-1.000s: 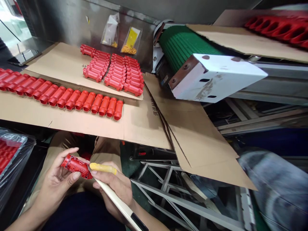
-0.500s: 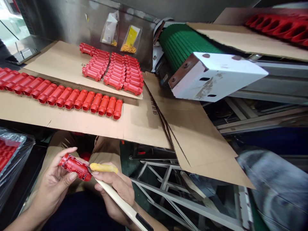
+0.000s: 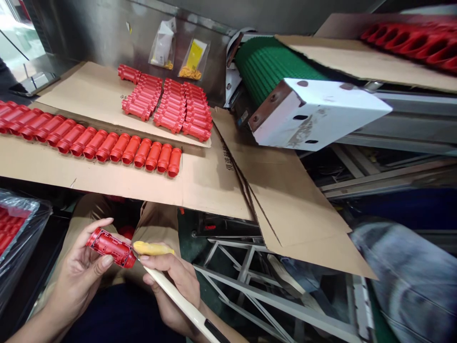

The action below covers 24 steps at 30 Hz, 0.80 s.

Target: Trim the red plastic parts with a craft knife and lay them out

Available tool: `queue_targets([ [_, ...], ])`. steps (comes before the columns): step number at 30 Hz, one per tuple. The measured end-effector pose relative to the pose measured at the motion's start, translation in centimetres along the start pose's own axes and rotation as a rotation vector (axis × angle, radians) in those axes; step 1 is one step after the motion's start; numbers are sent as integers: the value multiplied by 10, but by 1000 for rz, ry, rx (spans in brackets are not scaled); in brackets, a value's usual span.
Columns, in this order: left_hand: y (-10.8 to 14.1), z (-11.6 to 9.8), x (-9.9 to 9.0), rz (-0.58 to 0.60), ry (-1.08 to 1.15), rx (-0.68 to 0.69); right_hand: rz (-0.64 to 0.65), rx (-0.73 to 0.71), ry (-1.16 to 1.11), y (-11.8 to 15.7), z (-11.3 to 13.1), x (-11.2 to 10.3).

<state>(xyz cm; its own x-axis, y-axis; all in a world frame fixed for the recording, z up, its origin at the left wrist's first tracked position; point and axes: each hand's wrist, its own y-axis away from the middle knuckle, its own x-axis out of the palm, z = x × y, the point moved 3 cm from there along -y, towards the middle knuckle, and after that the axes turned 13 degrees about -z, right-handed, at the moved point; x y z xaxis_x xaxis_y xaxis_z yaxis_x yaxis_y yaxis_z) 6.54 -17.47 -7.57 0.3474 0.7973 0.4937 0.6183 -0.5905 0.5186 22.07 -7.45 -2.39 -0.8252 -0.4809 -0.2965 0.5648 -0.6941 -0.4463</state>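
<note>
The broad cardboard sheets (image 3: 214,190) spread out in front of you, overlapping toward the right. Past them is the conveyor's green ribbed belt (image 3: 278,66), with a white metal end piece (image 3: 321,114) on its near side. Below the cardboard, to your right, stands a grey metal frame (image 3: 278,301), and beyond it shows another person's leg (image 3: 407,281) in faded jeans.

A slanting row of red tubes (image 3: 107,147) lies side by side along the front sheet. Behind it, on the raised sheet, red housings (image 3: 173,105) sit in close columns. At your far left, a plastic-lined bin (image 3: 38,209) holds more red parts.

Your left hand (image 3: 80,271) is closed round one red part (image 3: 111,247) — thumb on the near side, fingers behind — over your lap, its recessed, dark-edged face showing. Your right hand (image 3: 174,281) grips a pale-handled tool (image 3: 182,302), its thin tip at the part's right end; you can't tell from here whether the two touch. A yellow finger cover (image 3: 153,248) is on that hand.

Smallest are two clear bags, the left bag (image 3: 162,45) and the right bag (image 3: 193,58) — yellow bits in both — on the metal surface beyond the housings.
</note>
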Motion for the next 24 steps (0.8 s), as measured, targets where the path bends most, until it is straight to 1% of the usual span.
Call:
queue_targets([
  [2, 0, 0, 1, 3, -4, -16, 17, 4, -6, -4, -2, -1],
  [4, -1, -1, 2, 6, -13, -32, 58, -55, -2, -10, -1, -4],
  [6, -2, -2, 3, 18, -23, -56, 120, -194, 77, -17, 3, -6],
  [8, -3, -2, 5, 28, -25, -79, 207, -343, 213, -21, 8, -7],
  [9, -4, -2, 5, 29, -24, -84, 245, -393, 274, -22, 9, -7],
  [11, -6, -1, 5, 24, -27, -83, 281, -420, 309, -23, 10, -7],
  [12, -7, -1, 5, 22, -34, -76, 265, -399, 272, -23, 9, -7],
  [13, -7, -1, 4, 26, -45, -67, 230, -347, 213, -24, 8, -8],
  [15, -7, -1, 3, 48, -69, -41, 152, -162, 68, -24, 2, -9],
  [17, -7, -2, 1, 59, -103, 8, 105, 94, -61, -25, -5, -7],
  [20, -4, -3, -1, 30, -190, 119, 57, 461, -238, -25, -15, -3],
  [22, -2, -3, -2, 14, -234, 189, 14, 625, -393, -26, -20, 1],
  [24, 0, -2, -2, 1, -260, 249, -31, 733, -560, -26, -24, 5],
])
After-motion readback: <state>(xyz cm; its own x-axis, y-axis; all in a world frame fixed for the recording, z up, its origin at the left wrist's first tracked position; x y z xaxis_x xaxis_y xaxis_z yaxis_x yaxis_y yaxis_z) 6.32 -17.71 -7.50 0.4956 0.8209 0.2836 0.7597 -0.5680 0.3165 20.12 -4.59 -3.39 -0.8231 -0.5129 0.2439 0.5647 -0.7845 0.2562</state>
